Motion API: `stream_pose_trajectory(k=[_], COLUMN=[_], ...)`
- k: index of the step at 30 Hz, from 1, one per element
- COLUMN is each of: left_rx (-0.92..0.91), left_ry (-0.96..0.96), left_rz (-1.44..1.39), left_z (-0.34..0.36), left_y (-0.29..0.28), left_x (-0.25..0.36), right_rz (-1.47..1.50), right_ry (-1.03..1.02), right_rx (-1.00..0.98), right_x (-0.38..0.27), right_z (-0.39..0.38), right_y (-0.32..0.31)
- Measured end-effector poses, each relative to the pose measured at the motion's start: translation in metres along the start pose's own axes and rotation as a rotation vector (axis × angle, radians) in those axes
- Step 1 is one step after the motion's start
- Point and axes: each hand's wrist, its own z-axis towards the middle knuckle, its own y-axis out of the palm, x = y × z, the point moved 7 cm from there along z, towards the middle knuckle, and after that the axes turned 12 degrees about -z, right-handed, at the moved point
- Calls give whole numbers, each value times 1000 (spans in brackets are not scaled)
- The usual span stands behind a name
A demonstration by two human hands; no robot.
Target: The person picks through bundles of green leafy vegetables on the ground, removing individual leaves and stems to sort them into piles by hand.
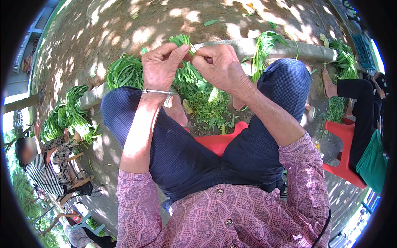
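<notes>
Above my knees, a bunch of long-stemmed leafy greens (pixel 180 40) is held up, its pale green stem ends showing past my fingers and its leaves hanging below. My left hand (pixel 160 66) is closed around it, thumb and forefinger pinching near the stems. Close beside, my right hand (pixel 224 65) is closed with its thumb toward the bunch. A thin pale strand seems to run between the fingertips of both hands; what exactly the right fingers grip is hidden. Loose leaves (pixel 209 105) lie in a heap on the ground between my feet.
A concrete kerb (pixel 233 48) crosses in front, with bunches of greens (pixel 125 71) at left and another bunch (pixel 263 51) at right. I sit on a red stool (pixel 219 142). A person (pixel 43 165) sits at left; dark-trousered legs (pixel 356 93) and another red stool (pixel 347 151) are at right.
</notes>
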Motion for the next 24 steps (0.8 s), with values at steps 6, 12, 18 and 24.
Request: stream_pose_trajectory(k=[6,12,18,24], left_rx=[58,73,-2,-6], left_ry=[-10,-1,52,-24], left_rz=[-162,-235,-121,-362], left_z=[-3,-2,2,1], left_y=[5,4,0,5], left_x=[6,8,-5,-10], right_rz=[171,492,572,415], right_ry=[73,154,152,192], right_rx=[85,-42,-93,-162], right_x=[10,18,13,16], right_z=[-2,2,2,2], right_y=[3,6,9,13])
